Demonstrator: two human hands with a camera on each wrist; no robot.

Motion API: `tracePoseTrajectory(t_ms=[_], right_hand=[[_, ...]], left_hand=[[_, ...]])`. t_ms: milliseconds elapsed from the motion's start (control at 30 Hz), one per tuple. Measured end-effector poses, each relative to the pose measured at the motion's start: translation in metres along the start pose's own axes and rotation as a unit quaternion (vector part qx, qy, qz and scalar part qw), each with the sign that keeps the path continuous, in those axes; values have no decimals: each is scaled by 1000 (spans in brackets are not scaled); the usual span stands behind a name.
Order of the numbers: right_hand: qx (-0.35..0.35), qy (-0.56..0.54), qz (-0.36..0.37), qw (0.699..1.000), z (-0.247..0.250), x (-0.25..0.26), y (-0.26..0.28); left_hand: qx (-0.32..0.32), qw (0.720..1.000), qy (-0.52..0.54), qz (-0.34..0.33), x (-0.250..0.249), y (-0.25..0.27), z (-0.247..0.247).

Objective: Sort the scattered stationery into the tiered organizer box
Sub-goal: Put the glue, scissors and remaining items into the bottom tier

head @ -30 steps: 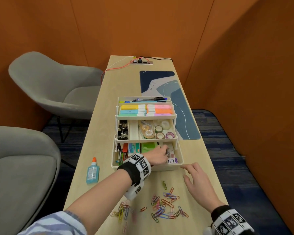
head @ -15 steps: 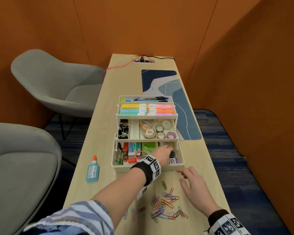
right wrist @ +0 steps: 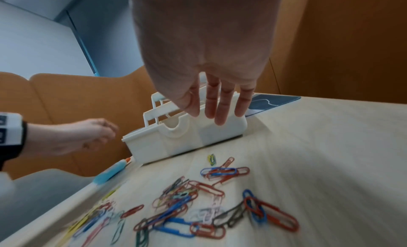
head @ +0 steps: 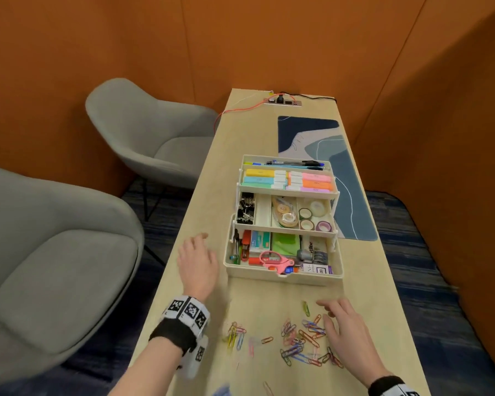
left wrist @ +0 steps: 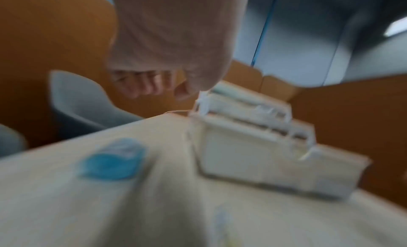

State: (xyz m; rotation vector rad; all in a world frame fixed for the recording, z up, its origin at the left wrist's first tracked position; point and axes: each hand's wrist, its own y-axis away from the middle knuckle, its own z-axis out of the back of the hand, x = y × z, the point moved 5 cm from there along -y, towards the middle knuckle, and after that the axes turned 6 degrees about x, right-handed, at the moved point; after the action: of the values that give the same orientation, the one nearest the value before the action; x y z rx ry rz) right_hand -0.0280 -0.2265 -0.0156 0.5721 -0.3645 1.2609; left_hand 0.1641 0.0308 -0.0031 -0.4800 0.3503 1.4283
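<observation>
The white tiered organizer (head: 283,277) stands open in mid-table, with pink scissors (head: 275,260) lying in its bottom tier. Coloured paper clips (head: 297,341) lie scattered on the table in front of it. My left hand (head: 196,261) hovers left of the organizer with loosely curled fingers and holds nothing. It hides the blue glue bottle in the head view; the bottle (left wrist: 110,161) shows blurred below the hand in the left wrist view. My right hand (head: 343,327) is spread flat just above the right side of the clips (right wrist: 198,198), fingers straight.
Two grey chairs (head: 155,138) stand close to the table's left edge. A blue desk mat (head: 352,195) lies right of and behind the organizer. A power strip with cables (head: 282,101) sits at the far end. An orange wall closes in on the right.
My left hand has come out of the bottom tier and swung left over the glue bottle. The pink scissors now lie uncovered in that tier. My right hand has drawn back slightly onto the clips.
</observation>
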Motion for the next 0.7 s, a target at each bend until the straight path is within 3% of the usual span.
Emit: tracePoseTrajectory(t_ms=[33, 100, 167, 267, 367, 500, 600, 700], right_hand=[[5, 5, 4, 1000, -4, 1, 1], [10, 12, 15, 1000, -10, 0, 3], [21, 17, 14, 1000, -14, -1, 4], [33, 20, 14, 999, -12, -1, 6], [35, 16, 13, 999, -8, -1, 10], [45, 18, 9, 999, -12, -6, 17], [52, 20, 13, 998, -17, -7, 21], [52, 16, 19, 998, -18, -6, 23]], left_hand=[[12, 998, -40, 48, 20, -1, -3], [95, 983, -115, 109, 44, 4, -18], [161, 966, -164, 121, 56, 12, -36], [177, 959, -180, 132, 62, 15, -47], [191, 968, -9, 162, 62, 16, -46], [174, 944, 197, 200, 54, 28, -26], [129, 951, 240, 147, 34, 44, -5], [101, 970, 221, 9, -12, 53, 16]])
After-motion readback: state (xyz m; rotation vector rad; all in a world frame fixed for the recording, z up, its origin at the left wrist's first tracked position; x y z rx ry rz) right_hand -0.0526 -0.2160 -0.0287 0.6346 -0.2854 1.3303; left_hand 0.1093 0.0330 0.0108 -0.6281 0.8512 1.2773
